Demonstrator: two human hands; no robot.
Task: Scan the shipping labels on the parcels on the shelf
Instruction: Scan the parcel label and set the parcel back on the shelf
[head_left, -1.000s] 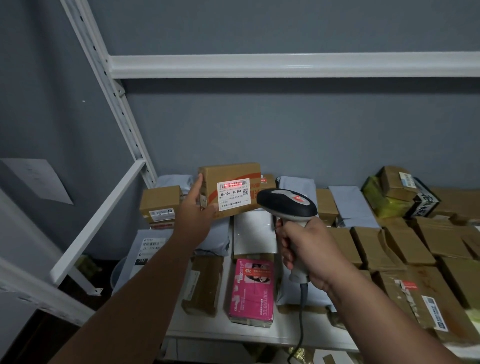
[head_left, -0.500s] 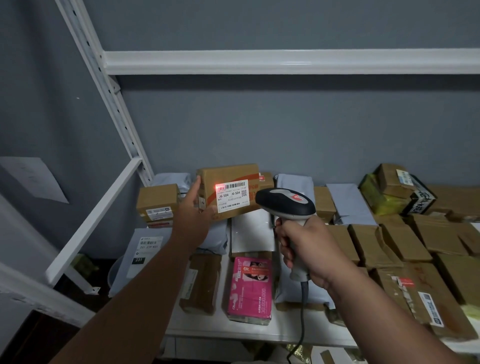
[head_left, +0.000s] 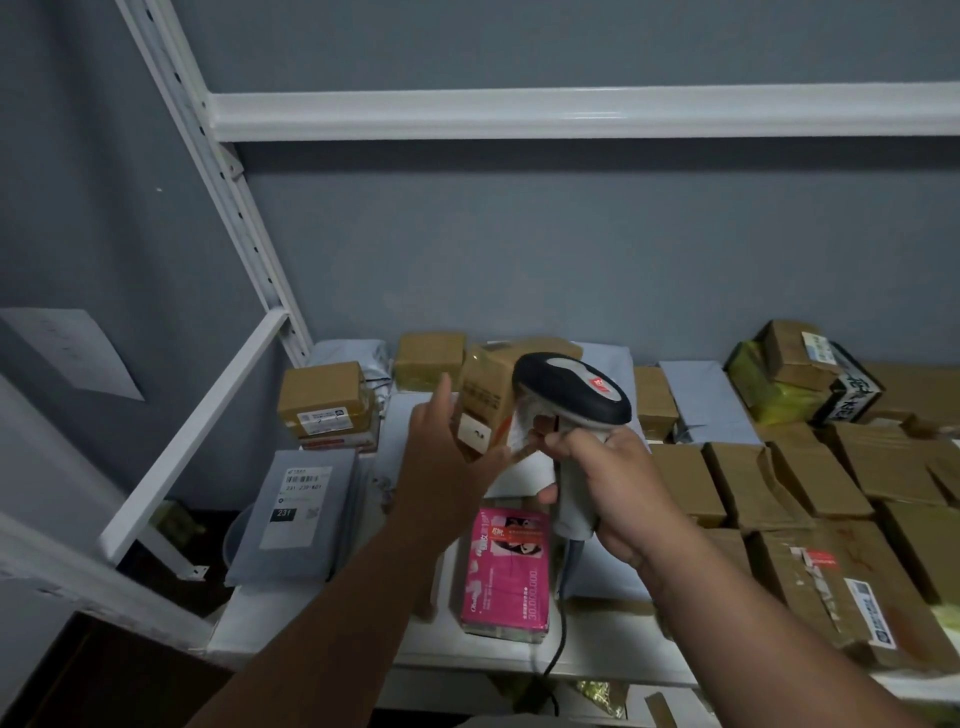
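A white metal shelf (head_left: 519, 660) with a slotted upright post stands against a matte grey-blue wall, its flat deck crowded with parcels. On the right, plain brown cardboard boxes (head_left: 810, 483) lie packed edge to edge, some taped and creased; the nearest one carries a torn white shipping label too blurred to read. At the far right a black-and-white printed carton (head_left: 852, 397) leans beside a yellow-green plastic bag. On the left a flat grey poly mailer (head_left: 306, 519) lies near the shelf's left edge, its white label showing a barcode and a black block reading "231". Just beyond it sits a small squarish cardboard box (head_left: 324, 402) with a white label on its near face. Near the front, at centre, lies a glossy pink packet (head_left: 509, 566) printed "30,000,000". In the middle, the left hand (head_left: 447, 457) holds a brown cardboard parcel (head_left: 485, 395) tilted above the shelf, fingers spread along its left side, thumb near its lower edge; the parcel is motion-blurred, and a small white sticker shows on it. The right hand (head_left: 608, 488) grips the pale handle of a handheld barcode scanner (head_left: 571, 395), a rounded black-and-grey head with a red mark, just right of the parcel and overlapping it, its dark cord hanging down past the shelf's front edge.
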